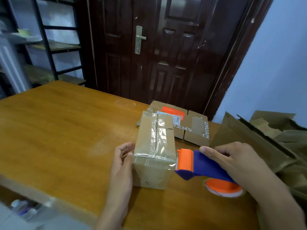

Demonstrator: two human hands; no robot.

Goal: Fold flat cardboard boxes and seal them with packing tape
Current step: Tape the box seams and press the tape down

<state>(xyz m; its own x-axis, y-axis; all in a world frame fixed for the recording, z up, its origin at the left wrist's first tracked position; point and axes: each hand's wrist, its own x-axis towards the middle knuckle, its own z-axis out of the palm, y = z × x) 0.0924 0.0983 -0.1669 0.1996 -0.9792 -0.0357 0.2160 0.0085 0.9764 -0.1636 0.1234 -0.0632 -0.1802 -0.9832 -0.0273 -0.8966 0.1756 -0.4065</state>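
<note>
A small folded cardboard box (154, 151) stands on the wooden table (58, 130), with clear packing tape along its top seam and across its near edge. My left hand (122, 161) rests against the box's left side, thumb at the top corner. My right hand (232, 161) grips a blue and orange tape dispenser (199, 165). The dispenser's orange head touches the box's near right corner. Its orange-cored tape roll (224, 188) sits below my hand.
A flat cardboard box (191, 125) with an orange label lies behind the folded one. Larger crumpled cardboard (259, 138) is piled at the right table edge. A dark door (166, 47) and a metal shelf rack (49, 47) stand beyond the table.
</note>
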